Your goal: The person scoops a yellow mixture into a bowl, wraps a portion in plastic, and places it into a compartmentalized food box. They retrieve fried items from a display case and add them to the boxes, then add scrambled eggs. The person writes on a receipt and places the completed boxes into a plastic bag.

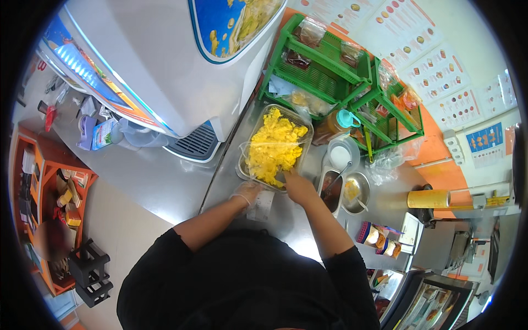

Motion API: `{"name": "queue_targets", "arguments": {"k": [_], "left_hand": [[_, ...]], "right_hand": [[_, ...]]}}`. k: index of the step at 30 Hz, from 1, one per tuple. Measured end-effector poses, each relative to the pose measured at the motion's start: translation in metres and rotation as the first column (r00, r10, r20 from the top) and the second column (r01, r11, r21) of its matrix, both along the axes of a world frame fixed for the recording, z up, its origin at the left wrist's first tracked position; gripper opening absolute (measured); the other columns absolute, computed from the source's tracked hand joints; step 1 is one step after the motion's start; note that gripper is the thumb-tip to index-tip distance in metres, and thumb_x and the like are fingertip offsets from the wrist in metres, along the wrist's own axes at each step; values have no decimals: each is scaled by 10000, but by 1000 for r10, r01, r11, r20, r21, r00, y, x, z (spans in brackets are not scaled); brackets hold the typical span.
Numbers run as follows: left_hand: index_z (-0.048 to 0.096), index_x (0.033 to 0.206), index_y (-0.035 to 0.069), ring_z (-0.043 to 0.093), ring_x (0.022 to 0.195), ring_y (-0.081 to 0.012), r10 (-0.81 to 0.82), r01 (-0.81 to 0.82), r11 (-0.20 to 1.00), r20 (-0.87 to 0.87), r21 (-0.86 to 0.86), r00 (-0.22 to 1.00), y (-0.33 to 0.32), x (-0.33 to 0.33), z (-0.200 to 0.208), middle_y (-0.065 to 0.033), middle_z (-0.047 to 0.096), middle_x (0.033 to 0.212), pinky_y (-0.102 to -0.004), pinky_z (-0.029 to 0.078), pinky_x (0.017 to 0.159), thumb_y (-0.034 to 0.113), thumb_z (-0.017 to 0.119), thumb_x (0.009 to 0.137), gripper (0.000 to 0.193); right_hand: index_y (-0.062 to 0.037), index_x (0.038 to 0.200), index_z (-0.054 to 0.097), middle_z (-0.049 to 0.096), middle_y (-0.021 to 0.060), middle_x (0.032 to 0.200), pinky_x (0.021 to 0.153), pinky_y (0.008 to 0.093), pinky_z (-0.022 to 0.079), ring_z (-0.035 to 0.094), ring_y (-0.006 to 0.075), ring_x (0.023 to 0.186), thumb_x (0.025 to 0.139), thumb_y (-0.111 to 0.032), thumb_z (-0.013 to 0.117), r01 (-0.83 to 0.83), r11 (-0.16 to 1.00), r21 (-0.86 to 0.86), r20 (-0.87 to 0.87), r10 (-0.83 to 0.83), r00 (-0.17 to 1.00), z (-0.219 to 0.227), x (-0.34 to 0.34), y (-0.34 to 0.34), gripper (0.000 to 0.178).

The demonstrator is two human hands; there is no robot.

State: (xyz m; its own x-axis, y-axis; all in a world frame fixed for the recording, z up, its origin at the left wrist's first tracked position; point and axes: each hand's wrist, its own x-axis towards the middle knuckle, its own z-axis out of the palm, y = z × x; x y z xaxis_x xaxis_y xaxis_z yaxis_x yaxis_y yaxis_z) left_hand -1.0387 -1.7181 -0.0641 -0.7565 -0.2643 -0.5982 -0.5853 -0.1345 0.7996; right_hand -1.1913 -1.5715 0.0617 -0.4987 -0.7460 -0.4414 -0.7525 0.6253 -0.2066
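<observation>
A clear rectangular tub [308, 127] stands on the steel counter, filled with lumpy yellow food [273, 146] that looks like scrambled egg. A clear film or lid lies partly across its left side. My left hand [248, 192], in a thin see-through glove, grips the tub's near left corner. Closed at the near right corner is my right hand [297, 188]. A small grey piece, perhaps a utensil's end, shows by its fingers against the food; the rest is hidden. Between my wrists lies a white paper slip [261, 205].
Green crates [330, 60] with bagged goods stand at the back right. Nearby are a jug with a turquoise lid [346, 118], a tub of white contents [339, 157], a steel pan [331, 184] and a steel bowl [363, 190]. A large drinks dispenser [159, 60] fills the left.
</observation>
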Motion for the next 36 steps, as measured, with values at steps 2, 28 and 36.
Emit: {"name": "queue_targets", "arguments": {"k": [2, 28, 36], "left_hand": [[740, 1095, 9, 702, 903, -287, -36, 36, 999, 15, -1, 999, -1, 0, -9, -189, 748, 1010, -392, 519, 830, 424, 601, 982, 452], [732, 1038, -9, 684, 782, -208, 152, -165, 976, 99, 141, 983, 19, -11, 47, -113, 732, 942, -370, 540, 701, 413, 682, 967, 431], [759, 1044, -14, 669, 847, -176, 101, -100, 991, -14, 85, 995, 16, -12, 16, -105, 745, 984, -336, 524, 785, 426, 675, 965, 455]], "right_hand": [[-20, 1296, 537, 566, 223, 1276, 875, 501, 535, 648, 414, 1068, 929, -130, 615, -10, 999, -51, 71, 14, 997, -2, -14, 7, 390], [-18, 1151, 612, 619, 205, 1162, 777, 470, 583, 707, 382, 870, 904, -121, 616, -139, 986, -87, -119, 128, 985, 6, 4, -4, 267], [-42, 1310, 653, 718, 118, 1053, 695, 334, 548, 672, 221, 820, 944, -214, 697, 127, 966, -225, 472, -6, 882, -19, -68, 12, 407]]}}
